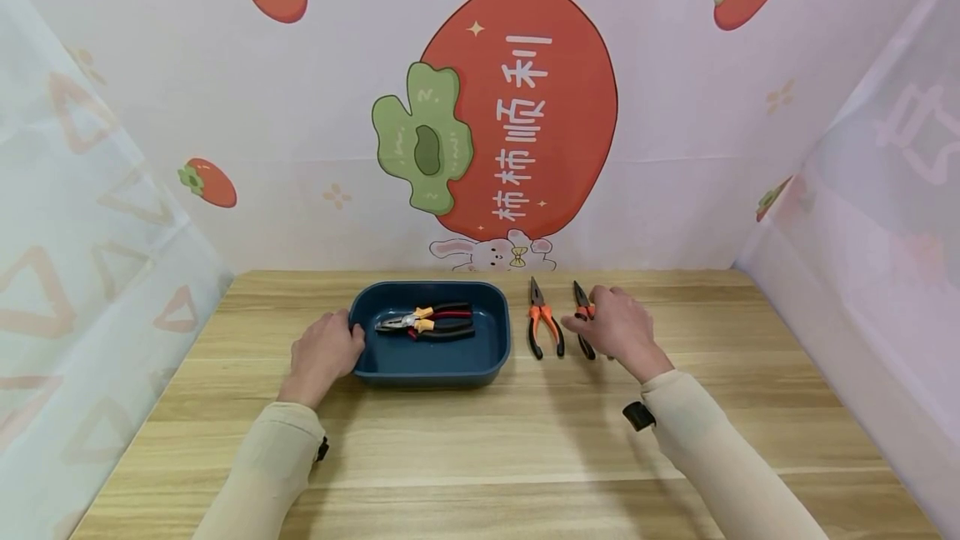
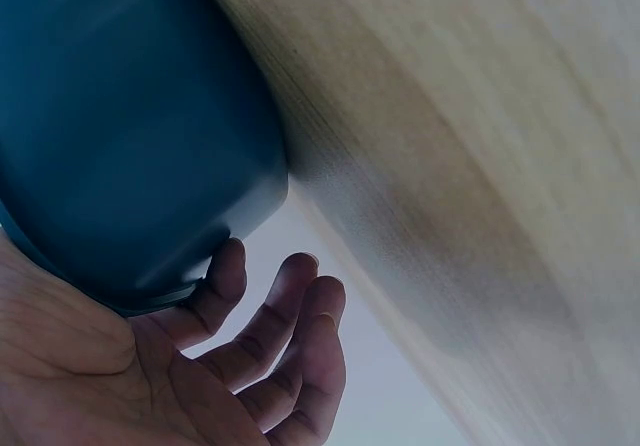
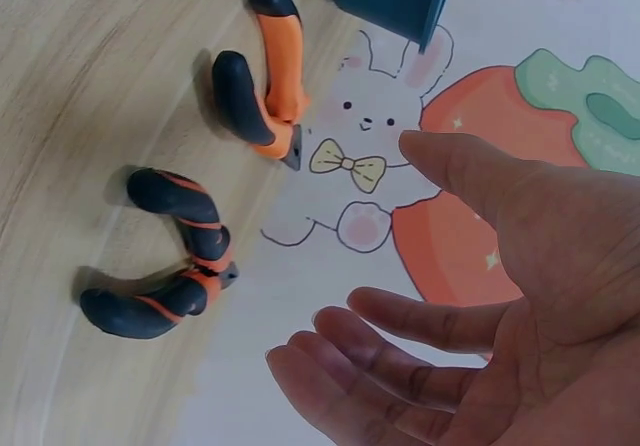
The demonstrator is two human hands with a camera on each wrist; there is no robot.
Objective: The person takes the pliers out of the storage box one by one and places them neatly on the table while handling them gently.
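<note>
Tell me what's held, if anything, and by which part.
The left hand holds the blue tray by its left rim; the right hand holds nothing.

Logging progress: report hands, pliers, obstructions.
Left hand gripping blue tray at left end. Right hand empty, over rightmost orange-black pliers. No obstruction visible.

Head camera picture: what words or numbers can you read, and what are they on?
"柿柿顺利": white, on the big red persimmon.
Pale marks on the right-hand cloth: too faint to read.
Long-nose pliers, combination pliers: any markings too small.
Blue tray: none visible.
</note>
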